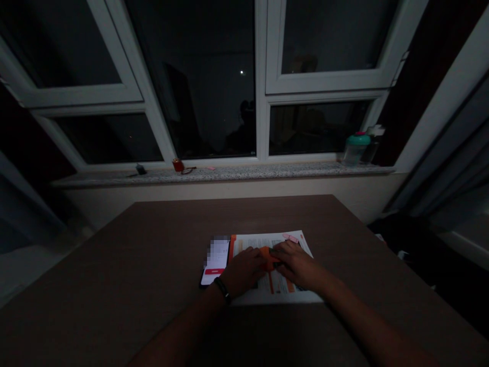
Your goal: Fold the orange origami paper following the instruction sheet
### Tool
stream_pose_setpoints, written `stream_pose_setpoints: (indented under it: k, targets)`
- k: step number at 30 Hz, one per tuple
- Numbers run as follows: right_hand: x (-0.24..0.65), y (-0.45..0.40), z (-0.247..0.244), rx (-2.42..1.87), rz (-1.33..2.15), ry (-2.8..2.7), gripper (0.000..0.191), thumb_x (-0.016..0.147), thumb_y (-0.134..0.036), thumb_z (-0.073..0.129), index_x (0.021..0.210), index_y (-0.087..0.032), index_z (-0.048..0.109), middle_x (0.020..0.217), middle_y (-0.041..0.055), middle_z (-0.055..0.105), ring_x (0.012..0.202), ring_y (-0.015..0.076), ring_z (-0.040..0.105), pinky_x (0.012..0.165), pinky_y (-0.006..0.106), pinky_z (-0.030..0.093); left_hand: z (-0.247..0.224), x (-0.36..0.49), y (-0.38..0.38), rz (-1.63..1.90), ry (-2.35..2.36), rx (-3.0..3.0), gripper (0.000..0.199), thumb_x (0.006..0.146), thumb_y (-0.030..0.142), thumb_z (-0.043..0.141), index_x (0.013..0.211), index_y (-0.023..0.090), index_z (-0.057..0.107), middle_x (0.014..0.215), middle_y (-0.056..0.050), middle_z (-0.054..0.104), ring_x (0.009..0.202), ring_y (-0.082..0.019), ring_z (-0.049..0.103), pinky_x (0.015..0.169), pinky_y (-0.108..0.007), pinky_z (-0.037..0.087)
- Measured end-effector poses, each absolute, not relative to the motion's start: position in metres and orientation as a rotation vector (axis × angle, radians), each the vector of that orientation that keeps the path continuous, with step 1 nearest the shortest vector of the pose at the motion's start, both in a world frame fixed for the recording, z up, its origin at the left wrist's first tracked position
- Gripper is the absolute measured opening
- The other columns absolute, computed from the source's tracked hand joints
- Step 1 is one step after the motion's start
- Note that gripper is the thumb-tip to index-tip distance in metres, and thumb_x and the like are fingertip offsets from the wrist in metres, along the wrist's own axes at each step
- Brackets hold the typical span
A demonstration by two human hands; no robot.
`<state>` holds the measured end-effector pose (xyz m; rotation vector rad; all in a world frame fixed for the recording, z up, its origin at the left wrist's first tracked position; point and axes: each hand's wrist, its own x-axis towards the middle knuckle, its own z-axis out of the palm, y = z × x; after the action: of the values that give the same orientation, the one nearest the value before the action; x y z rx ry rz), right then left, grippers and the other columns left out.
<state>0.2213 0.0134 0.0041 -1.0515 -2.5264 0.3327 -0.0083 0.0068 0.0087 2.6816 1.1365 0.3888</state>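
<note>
My left hand (246, 269) and my right hand (298, 262) meet over a printed sheet or booklet (248, 298) with orange headings, lying on the table. Between them is a small orange piece (269, 258) with dark parts; the dim light hides its exact kind. Curled fingers of both hands grip it from either side. A phone (217, 255) with a lit screen lies left of the booklet, close to my left wrist, which wears a dark band (222, 290). Near the booklet's top right corner rests a small pink item (291, 238), just beyond my right hand.
The brown table (160, 239) reaches toward a speckled window sill (237, 174). On the sill stand a small red jar (178, 164), a small dark bottle (140, 168) and a teal-lidded shaker bottle (356, 149) beside a clear bottle (373, 145). Curtains hang at both sides.
</note>
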Motion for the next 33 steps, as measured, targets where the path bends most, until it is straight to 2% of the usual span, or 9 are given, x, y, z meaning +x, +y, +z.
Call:
stream_pose_setpoints:
  k: [2, 7, 11, 16, 21, 27, 33]
  targets:
    - [0.218, 0.012, 0.005, -1.059, 0.322, -2.534, 0.037, 0.086, -0.020, 0.061, 0.123, -0.022, 0.062, 0.116, 0.0095, 0.059, 0.112, 0.0265, 0.050, 0.101, 0.044, 0.037, 0.007, -0.008, 0.008, 0.387, 1.145, 2.684, 0.011, 0.096, 0.023, 0.055, 0.103, 0.020, 0.064, 0.107, -0.004, 0.061, 0.101, -0.021, 0.053, 0.088, -0.032, 0.043]
    - [0.213, 0.013, 0.003, -1.050, 0.309, -2.568, 0.015, 0.090, -0.018, 0.058, 0.101, -0.020, 0.069, 0.097, 0.0069, 0.060, 0.097, 0.0224, 0.055, 0.086, 0.035, 0.043, 0.007, -0.008, 0.010, 0.406, 1.106, 2.673, 0.012, 0.097, 0.020, 0.053, 0.102, 0.020, 0.064, 0.104, -0.003, 0.065, 0.098, -0.020, 0.055, 0.087, -0.031, 0.042]
    - [0.211, 0.014, -0.001, -1.038, 0.308, -2.562, 0.016, 0.093, -0.016, 0.052, 0.094, -0.019, 0.068, 0.092, 0.0059, 0.060, 0.089, 0.0198, 0.057, 0.080, 0.030, 0.044, 0.009, -0.006, 0.010, 0.387, 1.184, 2.631, 0.014, 0.096, 0.016, 0.052, 0.099, 0.019, 0.065, 0.101, -0.003, 0.067, 0.096, -0.019, 0.057, 0.086, -0.031, 0.043]
    - [0.207, 0.013, -0.007, -1.085, 0.369, -2.431, 0.007, 0.089, -0.016, 0.059, 0.088, -0.018, 0.065, 0.090, 0.0049, 0.059, 0.091, 0.0198, 0.057, 0.079, 0.029, 0.044, 0.007, -0.005, 0.010, 0.405, 1.316, 2.561, 0.015, 0.095, 0.017, 0.052, 0.099, 0.019, 0.066, 0.100, -0.004, 0.068, 0.094, -0.020, 0.060, 0.084, -0.032, 0.044]
    - [0.203, 0.020, -0.016, -1.127, 0.501, -2.306, 0.013, 0.091, -0.016, 0.056, 0.082, -0.018, 0.064, 0.085, 0.0034, 0.060, 0.084, 0.0173, 0.058, 0.075, 0.026, 0.043, 0.004, -0.007, 0.010, 0.502, 1.292, 2.527, 0.014, 0.093, 0.016, 0.054, 0.100, 0.021, 0.066, 0.098, -0.003, 0.066, 0.094, -0.019, 0.059, 0.083, -0.029, 0.044]
    - [0.200, 0.027, -0.025, -1.244, 0.557, -2.154, 0.010, 0.085, -0.014, 0.060, 0.076, -0.018, 0.062, 0.074, 0.0000, 0.059, 0.070, 0.0144, 0.057, 0.063, 0.024, 0.038, -0.001, -0.006, 0.014, 0.559, 1.386, 2.458, 0.015, 0.094, 0.021, 0.053, 0.085, 0.018, 0.064, 0.091, -0.003, 0.059, 0.086, -0.017, 0.057, 0.076, -0.028, 0.043]
    - [0.196, 0.027, -0.022, -1.324, 0.602, -2.111, 0.010, 0.082, -0.014, 0.062, 0.073, -0.017, 0.061, 0.069, -0.0015, 0.058, 0.063, 0.0129, 0.055, 0.057, 0.023, 0.035, -0.007, -0.005, 0.020, 0.632, 1.445, 2.335, 0.011, 0.090, 0.022, 0.057, 0.081, 0.018, 0.062, 0.086, -0.001, 0.057, 0.081, -0.016, 0.056, 0.070, -0.027, 0.041]
